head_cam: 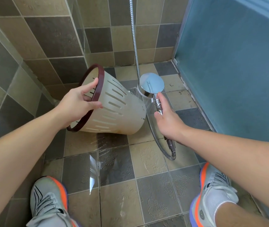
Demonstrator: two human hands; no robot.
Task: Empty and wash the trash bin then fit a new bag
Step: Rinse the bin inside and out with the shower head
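A cream slotted trash bin (114, 112) with a dark red rim (97, 84) is tipped on its side above the tiled floor, its mouth turned toward me and left. My left hand (79, 102) grips the rim, fingers inside and thumb outside. My right hand (166, 117) holds the chrome handle of a shower head (151, 85). Water sprays from the head onto the bin's base (140, 102).
A metal shower hose (134, 38) runs down the tiled wall and loops on the wet floor (114, 169) near my right wrist. A blue frosted panel (232, 63) stands at the right. A glass partition (79, 38) meets the left wall. My two shoes are at the bottom.
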